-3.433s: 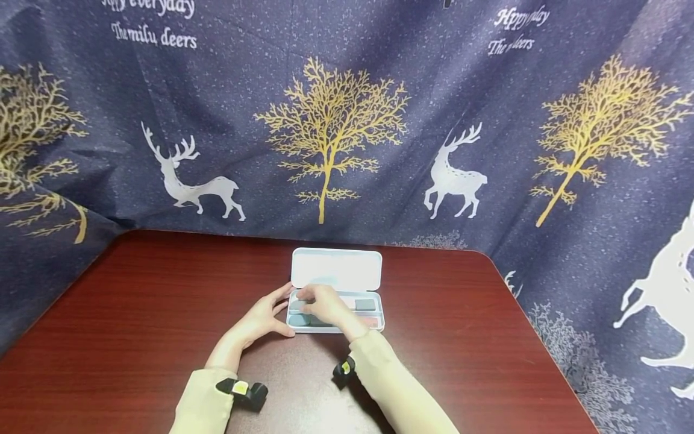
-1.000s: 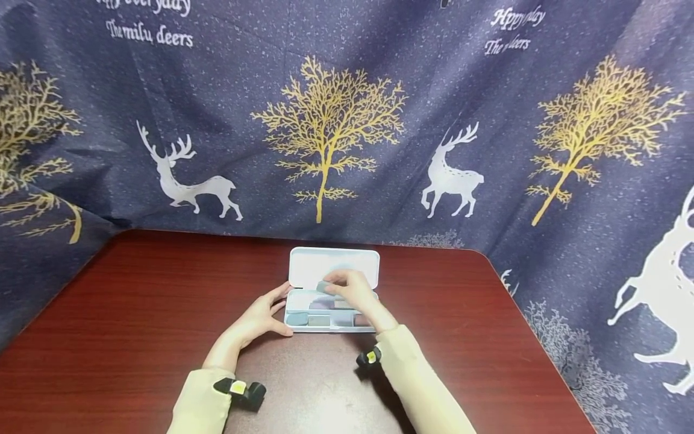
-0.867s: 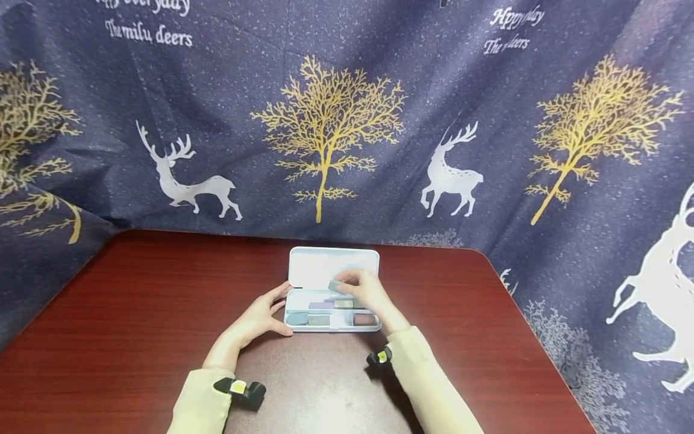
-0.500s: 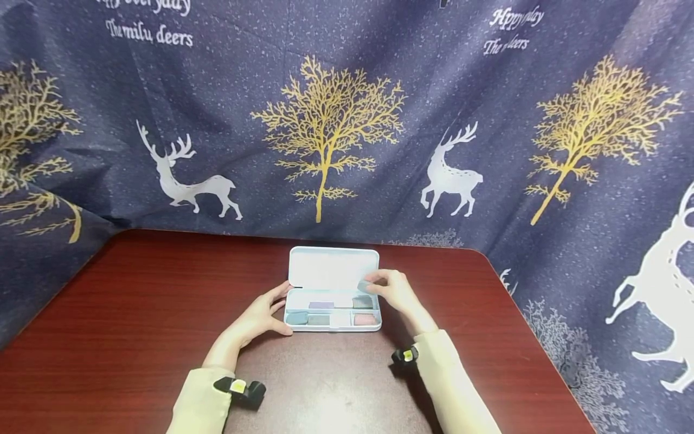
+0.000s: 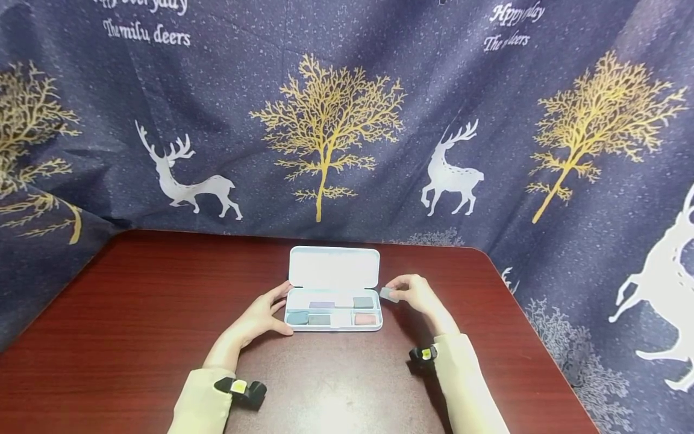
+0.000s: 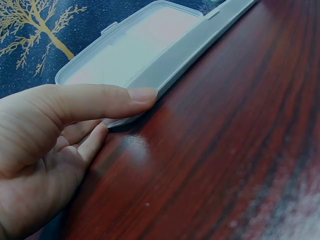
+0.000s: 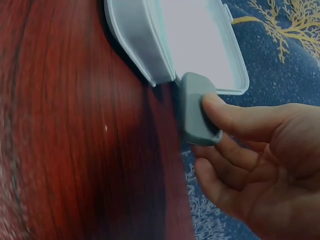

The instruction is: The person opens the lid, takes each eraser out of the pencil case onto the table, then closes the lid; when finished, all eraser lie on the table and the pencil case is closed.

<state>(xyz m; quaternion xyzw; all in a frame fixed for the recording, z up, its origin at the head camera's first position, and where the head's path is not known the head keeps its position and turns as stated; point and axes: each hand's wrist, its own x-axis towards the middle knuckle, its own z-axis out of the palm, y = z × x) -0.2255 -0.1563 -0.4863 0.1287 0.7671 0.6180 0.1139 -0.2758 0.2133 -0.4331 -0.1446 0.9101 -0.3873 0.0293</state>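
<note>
Head view: one case, its lid raised, on one table; five coloured blocks discernible inside, pale areas washed out. One left hand, fingers spread, touching the case's left end. One right hand, pinching one grey block just beside the right end. One printed cloth behind.

Left wrist view: thumb covering part of the case's corner.

Right wrist view: grey block between thumb and fingers, partly blocking sight of the lid.
</note>
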